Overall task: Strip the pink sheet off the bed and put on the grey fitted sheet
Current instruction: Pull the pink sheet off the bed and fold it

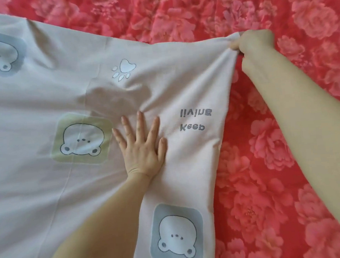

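Observation:
A pale grey-pink sheet (42, 101) printed with bear faces, a paw and mirrored lettering covers the left and middle of the view. It lies over a red-pink floral sheet (285, 120) that shows at the top and right. My left hand (141, 145) presses flat on the pale sheet, fingers spread and straight. My right hand (253, 42) pinches a corner of the pale sheet at the upper right, and the cloth runs taut from that corner toward my left hand.
The floral bedding is wrinkled along the top and runs out of view to the right. No bed edge, wall or floor shows. Creases in the pale sheet fan out just above my left fingertips.

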Action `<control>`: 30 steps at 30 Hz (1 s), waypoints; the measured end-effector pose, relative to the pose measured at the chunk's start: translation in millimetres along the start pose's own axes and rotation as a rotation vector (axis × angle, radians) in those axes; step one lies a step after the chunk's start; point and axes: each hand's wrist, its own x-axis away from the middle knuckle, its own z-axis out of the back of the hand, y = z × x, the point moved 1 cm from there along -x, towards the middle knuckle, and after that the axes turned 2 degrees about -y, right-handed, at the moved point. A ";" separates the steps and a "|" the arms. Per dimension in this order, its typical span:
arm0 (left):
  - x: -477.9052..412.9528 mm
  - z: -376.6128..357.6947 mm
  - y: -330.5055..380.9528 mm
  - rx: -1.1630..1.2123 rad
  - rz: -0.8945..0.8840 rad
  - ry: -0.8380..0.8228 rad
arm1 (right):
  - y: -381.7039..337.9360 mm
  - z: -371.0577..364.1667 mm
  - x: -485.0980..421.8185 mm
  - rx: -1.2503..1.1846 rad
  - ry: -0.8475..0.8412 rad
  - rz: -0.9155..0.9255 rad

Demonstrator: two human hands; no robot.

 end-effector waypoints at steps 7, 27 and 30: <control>-1.4 0.0 0.5 -0.010 0.002 -0.002 | 24.5 25.1 7.5 0.110 -0.197 -0.082; -5.2 -0.5 0.1 -0.034 -0.012 0.051 | 52.2 -41.5 -11.1 0.992 0.152 0.441; -4.7 -0.5 -0.1 -0.026 -0.012 0.039 | 53.9 -94.9 81.2 0.860 -0.036 1.064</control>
